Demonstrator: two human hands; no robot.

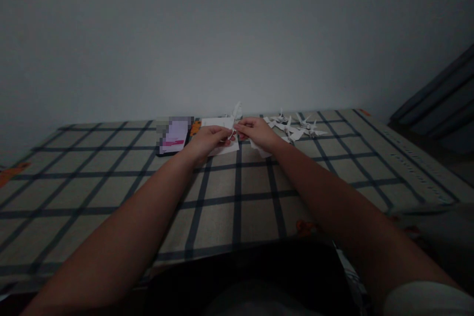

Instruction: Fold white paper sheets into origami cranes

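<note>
Both arms reach forward over a checked beige cloth (111, 182). My left hand (209, 140) and my right hand (257, 132) meet at the far middle and pinch a small white folded paper figure (235, 112), whose tip sticks up between them. Both hands have the fingers closed on it. Under the hands lie flat white paper sheets (218, 123). Just right of my right hand stand several finished white paper cranes (296, 127) on the cloth.
A phone (172, 137) with a lit screen lies left of the sheets. A plain wall rises behind the cloth's far edge. At the right a dark curtain or fabric (440, 103) hangs. The cloth drops off at the right edge.
</note>
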